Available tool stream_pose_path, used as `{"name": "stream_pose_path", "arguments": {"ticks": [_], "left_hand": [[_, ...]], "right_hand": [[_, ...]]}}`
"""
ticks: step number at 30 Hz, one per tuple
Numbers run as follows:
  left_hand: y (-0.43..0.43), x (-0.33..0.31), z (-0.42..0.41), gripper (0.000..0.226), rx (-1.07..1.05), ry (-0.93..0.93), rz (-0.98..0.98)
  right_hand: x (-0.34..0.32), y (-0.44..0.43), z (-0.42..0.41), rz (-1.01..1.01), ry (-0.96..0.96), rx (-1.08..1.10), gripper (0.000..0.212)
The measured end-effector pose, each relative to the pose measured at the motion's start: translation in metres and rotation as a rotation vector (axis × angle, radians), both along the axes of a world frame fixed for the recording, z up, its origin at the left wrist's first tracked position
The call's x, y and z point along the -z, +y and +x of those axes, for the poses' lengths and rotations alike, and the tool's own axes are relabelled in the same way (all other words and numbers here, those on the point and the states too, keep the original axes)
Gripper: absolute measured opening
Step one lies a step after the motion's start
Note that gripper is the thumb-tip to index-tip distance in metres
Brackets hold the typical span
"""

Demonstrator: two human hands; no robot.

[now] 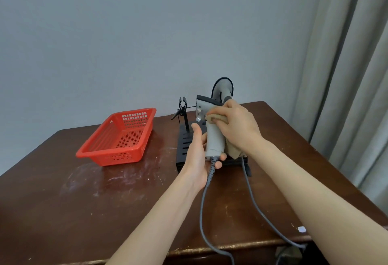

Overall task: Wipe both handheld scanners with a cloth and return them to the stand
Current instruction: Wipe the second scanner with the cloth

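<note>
Grip: left hand (196, 155) cups the scanner (215, 140) at the handle base, fingers curled under it; right hand (237, 126) clutches the cloth (216, 117) against its upper part.
Location: scanner held above the stand (183, 145); second scanner (223, 90) behind, apparently docked.
Risk: left hold looks loose; rubbing could twist the scanner free, or its cable (201, 212) could snag the stand.
Hidden: scanner head, under right hand and cloth.

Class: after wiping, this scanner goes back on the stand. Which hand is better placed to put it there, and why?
Left, probably. The left hand holds the scanner by its handle, in front of the stand; the right hand is wrapped around the cloth on the scanner's head.
</note>
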State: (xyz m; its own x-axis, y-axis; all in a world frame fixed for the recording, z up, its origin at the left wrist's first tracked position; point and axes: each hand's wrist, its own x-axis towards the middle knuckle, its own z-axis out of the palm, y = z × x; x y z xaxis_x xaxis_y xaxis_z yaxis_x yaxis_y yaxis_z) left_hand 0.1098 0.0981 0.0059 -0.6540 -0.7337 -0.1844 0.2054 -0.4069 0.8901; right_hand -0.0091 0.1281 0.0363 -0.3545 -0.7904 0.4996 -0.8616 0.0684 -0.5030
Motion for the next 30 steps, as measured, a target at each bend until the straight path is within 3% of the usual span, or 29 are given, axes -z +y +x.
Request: {"name": "stream_pose_path", "arguments": {"ticks": [3, 7, 11, 14, 19, 25, 30], "left_hand": [[-0.008, -0.001, 0.000, 0.070, -0.059, -0.005, 0.015], [-0.013, -0.004, 0.002, 0.061, -0.130, -0.021, 0.018], [-0.006, -0.005, -0.001, 0.046, -0.071, -0.009, 0.096], [-0.004, -0.006, -0.003, 0.047, -0.023, 0.016, 0.189], [-0.007, -0.008, -0.004, 0.047, -0.080, 0.039, 0.182], [-0.014, -0.004, -0.002, 0.046, -0.108, 0.077, 0.186], [-0.004, -0.004, -0.005, 0.048, 0.013, 0.102, 0.237]], "right_hand": [[0.005, 0.012, 0.004, 0.021, -0.048, -0.190, 0.021], [0.010, 0.027, 0.012, 0.068, -0.260, -0.433, 0.020], [0.007, 0.014, 0.000, -0.125, -0.243, -0.179, 0.018], [0.001, 0.005, -0.006, -0.187, -0.288, -0.072, 0.016], [-0.005, 0.014, -0.004, -0.154, -0.404, -0.244, 0.019], [-0.003, 0.027, 0.005, 0.031, -0.363, -0.480, 0.026], [-0.008, 0.012, -0.002, -0.129, -0.252, -0.157, 0.014]]}}
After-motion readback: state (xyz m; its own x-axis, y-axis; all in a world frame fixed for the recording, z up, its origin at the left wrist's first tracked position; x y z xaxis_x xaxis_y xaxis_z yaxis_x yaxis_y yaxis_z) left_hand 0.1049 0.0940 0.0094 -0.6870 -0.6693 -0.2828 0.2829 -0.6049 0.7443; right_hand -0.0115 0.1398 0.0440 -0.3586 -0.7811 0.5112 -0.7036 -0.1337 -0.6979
